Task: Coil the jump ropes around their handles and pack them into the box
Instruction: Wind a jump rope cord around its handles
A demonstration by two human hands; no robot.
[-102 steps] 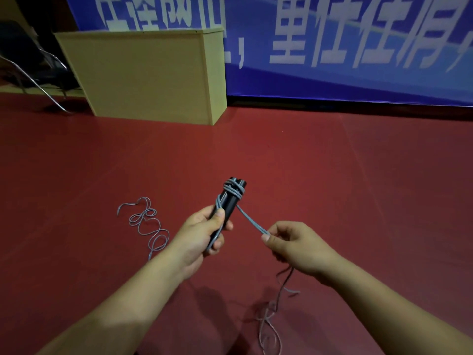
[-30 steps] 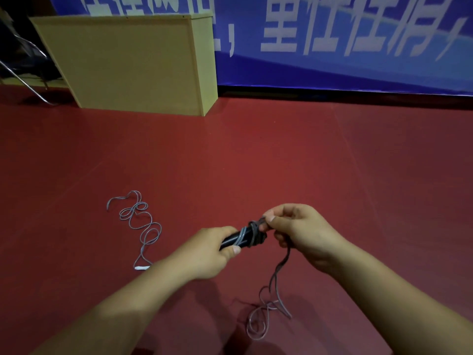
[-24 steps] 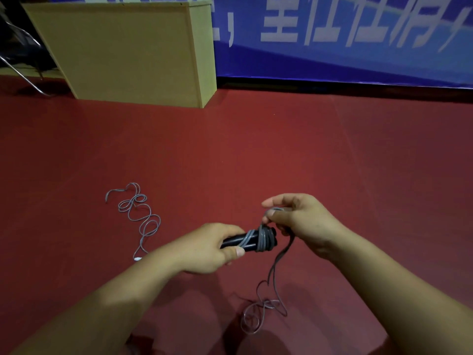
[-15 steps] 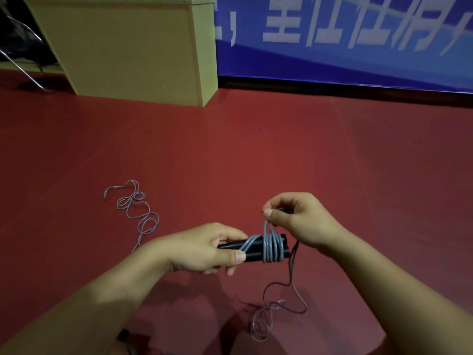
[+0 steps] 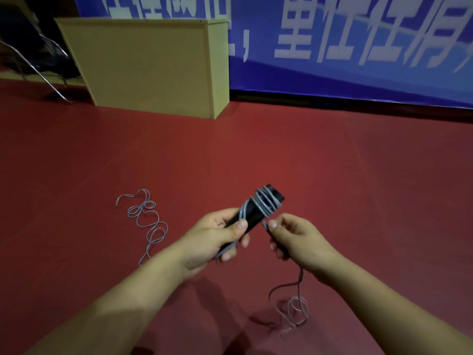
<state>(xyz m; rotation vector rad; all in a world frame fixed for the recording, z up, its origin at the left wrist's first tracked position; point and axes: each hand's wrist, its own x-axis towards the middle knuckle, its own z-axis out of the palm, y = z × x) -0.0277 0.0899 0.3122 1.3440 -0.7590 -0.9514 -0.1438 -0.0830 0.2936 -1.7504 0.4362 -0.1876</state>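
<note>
Two black handles (image 5: 257, 212), held together as one bundle and tilted up to the right, carry several grey turns of rope (image 5: 266, 204) near their far end; the left hand (image 5: 213, 240) grips the bundle's lower part, fingers curled round it; the right hand (image 5: 297, 238) pinches the one loose strand just beside the coil, its tail dropping to the red floor (image 5: 332, 175); a second grey rope (image 5: 146, 219) lies looped to the left; one wooden box (image 5: 153, 65) stands well beyond, before a blue banner (image 5: 358, 47).

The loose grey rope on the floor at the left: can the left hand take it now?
Probably not yet: the left hand grips the black handles, so it is occupied. Otherwise the loose grey rope lies unobstructed on the red floor.
</note>
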